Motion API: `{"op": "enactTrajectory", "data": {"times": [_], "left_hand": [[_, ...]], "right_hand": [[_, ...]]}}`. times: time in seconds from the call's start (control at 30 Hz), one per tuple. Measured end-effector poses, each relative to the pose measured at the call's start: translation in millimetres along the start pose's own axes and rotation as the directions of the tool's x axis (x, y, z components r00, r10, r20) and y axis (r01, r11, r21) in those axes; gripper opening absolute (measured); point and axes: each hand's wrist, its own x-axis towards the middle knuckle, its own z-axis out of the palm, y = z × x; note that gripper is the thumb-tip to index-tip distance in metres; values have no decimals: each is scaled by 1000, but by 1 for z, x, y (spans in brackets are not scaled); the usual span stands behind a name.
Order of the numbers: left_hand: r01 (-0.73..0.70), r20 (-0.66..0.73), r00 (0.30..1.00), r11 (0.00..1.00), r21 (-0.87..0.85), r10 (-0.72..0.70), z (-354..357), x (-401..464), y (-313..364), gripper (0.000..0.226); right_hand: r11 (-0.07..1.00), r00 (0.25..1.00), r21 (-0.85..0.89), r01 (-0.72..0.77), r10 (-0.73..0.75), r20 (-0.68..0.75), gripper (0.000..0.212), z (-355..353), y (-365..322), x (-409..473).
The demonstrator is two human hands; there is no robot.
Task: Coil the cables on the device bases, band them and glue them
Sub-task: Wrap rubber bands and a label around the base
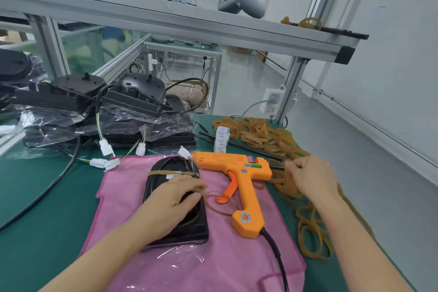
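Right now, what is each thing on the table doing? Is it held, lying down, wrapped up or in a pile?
Device base: flat on the pink cloth, one rubber band across its top.
Left hand: presses on the base, fingers curled at the coiled cable.
Glue gun: lying on its side, not held.
Glue stick: sticks out the gun's back.
Right hand: pinches the glue stick's end.
Rubber bands: loose pile.
Other bases: stacked, cables uncoiled.

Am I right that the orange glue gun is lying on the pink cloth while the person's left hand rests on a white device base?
Not quite: the head view shows the device base under the left hand is black, not white. The orange glue gun does lie on the pink cloth.
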Motion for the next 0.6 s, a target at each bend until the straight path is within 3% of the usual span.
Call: {"op": "enactTrajectory", "data": {"times": [0.07,0.13,0.27,0.37,0.4,0.47,0.53,0.6], "left_hand": [[23,23,999,1000,-17,-23,0,0,-1,29],[26,33,999,999,-29,-25,-1,-1,0,30],[36,28,999,998,-48,-34,-2,0,2,33],[61,30,998,995,-74,-59,-4,1,4,36],[69,31,997,995,-78,-67,-4,1,4,37],[79,36,996,994,-81,-77,-4,1,5,36],[87,33,996,993,-82,-84,-4,1,6,33],[87,22,996,993,-83,-86,-4,0,6,32]], "right_hand": [[997,992,-56,47,-40,116,41,5,-6,0],[995,972,-52,81,-68,225,17,9,-6,2],[922,950,378,-82,-42,309,14,5,-5,-1],[874,958,451,-180,51,283,16,1,-7,-1],[904,962,392,-173,71,262,17,1,-8,-1],[993,979,90,-82,63,195,20,3,-10,-1],[983,991,-183,-4,29,133,24,4,-10,-3],[968,995,-249,24,1,100,26,1,-9,-1]]}}
